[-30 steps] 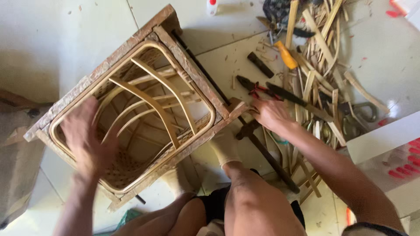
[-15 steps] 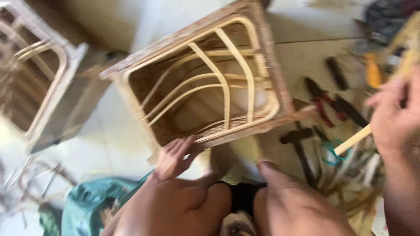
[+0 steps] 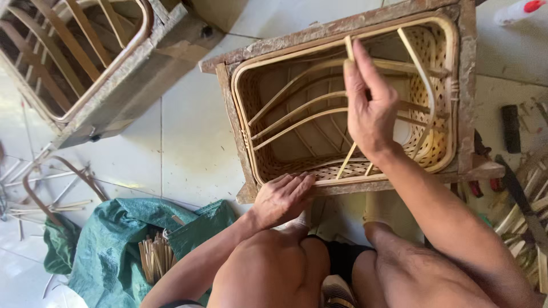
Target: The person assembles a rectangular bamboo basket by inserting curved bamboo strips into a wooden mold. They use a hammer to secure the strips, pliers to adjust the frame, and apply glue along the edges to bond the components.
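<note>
Centrally, one wooden frame (image 3: 342, 28) on pale tile, a woven basket (image 3: 434, 51) seated inside it with open hollow between its bent ribs; the right hand (image 3: 370, 105) is over that hollow, fingers pinched together on a thin bamboo strip (image 3: 349, 57) standing up from the near rim, while the left hand (image 3: 282, 197) lies flat and spread on the frame's near edge. Left of the frame, bare tile, then a second frame (image 3: 137, 74); near-left a green cloth (image 3: 114, 245) holding cut sticks (image 3: 154, 256); right of it, dark tools (image 3: 511, 128) and loose strips.
</note>
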